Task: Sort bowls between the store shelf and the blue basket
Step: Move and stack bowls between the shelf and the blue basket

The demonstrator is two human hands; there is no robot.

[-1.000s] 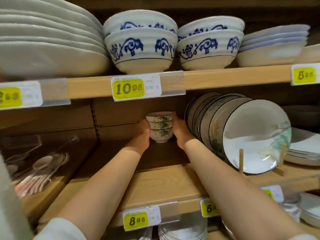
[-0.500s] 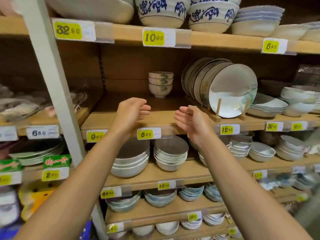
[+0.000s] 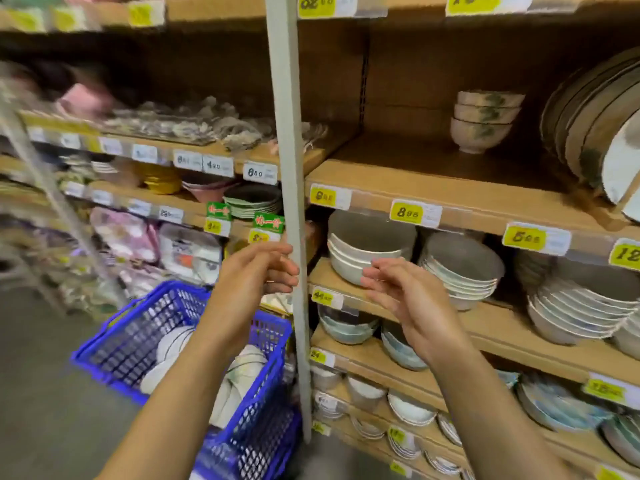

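Three small floral bowls [image 3: 483,124] sit stacked deep on the wooden store shelf [image 3: 408,183], upper right. The blue basket [image 3: 135,336] stands on the floor at lower left and holds several white bowls [image 3: 173,344]. My left hand [image 3: 258,271] hovers above the basket's right side, fingers loosely curled, holding nothing. My right hand [image 3: 403,292] floats in front of the lower shelf, fingers apart and empty. Both hands are well below and left of the stacked bowls.
A grey upright post [image 3: 289,202] splits the shelving just right of my left hand. Large plates [image 3: 602,129] stand on edge at far right. Stacks of grey and white bowls [image 3: 460,271] fill the lower shelves. The grey floor [image 3: 41,393] lies at left.
My hands let go of the stacked floral bowls on the shelf and drew back empty. The view swung down and left, bringing the blue basket into sight.
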